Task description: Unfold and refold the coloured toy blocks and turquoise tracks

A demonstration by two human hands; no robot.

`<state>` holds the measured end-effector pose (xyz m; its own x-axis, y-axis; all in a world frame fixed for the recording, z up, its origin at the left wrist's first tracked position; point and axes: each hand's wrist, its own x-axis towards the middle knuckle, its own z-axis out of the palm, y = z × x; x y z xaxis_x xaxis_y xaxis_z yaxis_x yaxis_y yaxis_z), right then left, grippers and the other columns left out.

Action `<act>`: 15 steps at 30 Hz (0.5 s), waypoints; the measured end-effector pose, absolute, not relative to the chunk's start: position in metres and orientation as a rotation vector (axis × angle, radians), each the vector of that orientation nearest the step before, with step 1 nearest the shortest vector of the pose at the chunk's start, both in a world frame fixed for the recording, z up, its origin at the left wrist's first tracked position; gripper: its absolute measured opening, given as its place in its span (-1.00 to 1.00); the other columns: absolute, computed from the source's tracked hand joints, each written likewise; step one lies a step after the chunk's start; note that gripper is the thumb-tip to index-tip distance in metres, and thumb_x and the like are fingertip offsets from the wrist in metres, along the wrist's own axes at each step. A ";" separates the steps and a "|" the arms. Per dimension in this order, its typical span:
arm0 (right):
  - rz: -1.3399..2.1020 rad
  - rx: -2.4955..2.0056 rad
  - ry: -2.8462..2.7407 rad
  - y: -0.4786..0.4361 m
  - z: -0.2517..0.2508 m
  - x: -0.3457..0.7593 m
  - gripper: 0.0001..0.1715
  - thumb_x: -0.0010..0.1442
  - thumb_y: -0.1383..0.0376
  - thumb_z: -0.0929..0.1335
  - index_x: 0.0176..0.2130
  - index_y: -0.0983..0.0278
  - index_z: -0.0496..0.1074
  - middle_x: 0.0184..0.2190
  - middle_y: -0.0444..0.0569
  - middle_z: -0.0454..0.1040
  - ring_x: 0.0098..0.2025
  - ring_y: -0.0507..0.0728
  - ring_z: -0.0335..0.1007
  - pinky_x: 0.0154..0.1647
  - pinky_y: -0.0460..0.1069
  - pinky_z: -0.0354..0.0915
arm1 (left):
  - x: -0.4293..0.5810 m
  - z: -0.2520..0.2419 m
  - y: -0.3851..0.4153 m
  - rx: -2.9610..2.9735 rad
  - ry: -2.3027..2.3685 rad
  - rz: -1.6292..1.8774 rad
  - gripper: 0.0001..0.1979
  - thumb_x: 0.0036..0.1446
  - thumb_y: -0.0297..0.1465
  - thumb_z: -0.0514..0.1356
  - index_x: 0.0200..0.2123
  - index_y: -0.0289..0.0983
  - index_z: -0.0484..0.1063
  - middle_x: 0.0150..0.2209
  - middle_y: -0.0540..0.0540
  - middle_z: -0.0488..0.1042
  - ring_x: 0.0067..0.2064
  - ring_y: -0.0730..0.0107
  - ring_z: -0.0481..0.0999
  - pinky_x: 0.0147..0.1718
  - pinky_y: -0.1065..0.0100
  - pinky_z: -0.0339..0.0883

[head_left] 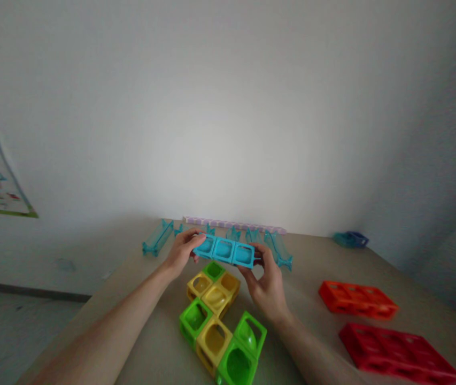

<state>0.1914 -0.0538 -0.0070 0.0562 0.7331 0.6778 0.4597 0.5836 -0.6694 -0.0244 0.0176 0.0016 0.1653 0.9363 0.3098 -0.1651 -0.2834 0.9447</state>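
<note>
Between my two hands a row of three joined blue plastic cube blocks [224, 249] is held up above the table. My left hand [183, 248] grips its left end, with the thumb on the top face. At the other end my right hand [267, 280] closes around the right side, thumb below and fingers behind. Under and nearer to me lie joined yellow and green cube blocks [214, 338], with round openings in their faces. A green block [213, 270] tops the far end of this group, just below the blue row.
On the right lie an orange block row [358, 299] and a red block row [398, 353]. Clear blue track pieces [159, 238] line the back, before a purple-and-white strip [233, 223]. Blue-green pieces [350, 239] sit at the back right corner. A wall [228, 117] rises behind.
</note>
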 end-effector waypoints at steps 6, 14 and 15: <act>0.264 -1.033 -1.578 -0.055 -0.007 0.192 -0.55 0.14 0.25 0.37 0.01 0.22 0.24 -0.18 0.03 0.43 -0.21 0.18 0.35 -0.19 0.08 0.31 | -0.024 0.001 0.018 1.391 0.822 1.356 -0.68 0.01 -0.13 0.22 -0.42 -0.31 0.42 -0.67 0.10 0.27 -0.67 0.54 0.25 -0.73 0.48 0.16; 0.292 -1.048 -1.423 -0.057 0.004 0.203 -0.56 0.16 0.22 0.36 0.01 0.21 0.22 -0.18 0.04 0.43 -0.19 0.18 0.39 -0.16 0.10 0.34 | -0.026 -0.007 0.022 1.359 0.801 1.254 -0.46 0.15 0.02 -0.07 -0.28 -0.34 0.42 -0.82 0.10 0.21 -0.78 0.56 0.03 -0.76 0.48 -0.20; 0.280 -1.061 -1.408 -0.058 0.010 0.209 -0.57 0.16 0.21 0.36 0.00 0.22 0.22 -0.18 0.04 0.44 -0.19 0.18 0.40 -0.16 0.10 0.34 | -0.025 -0.009 0.021 1.419 0.806 1.235 -0.47 0.16 0.00 -0.06 -0.31 -0.35 0.42 -0.83 0.10 0.18 -0.78 0.57 0.01 -0.75 0.48 -0.19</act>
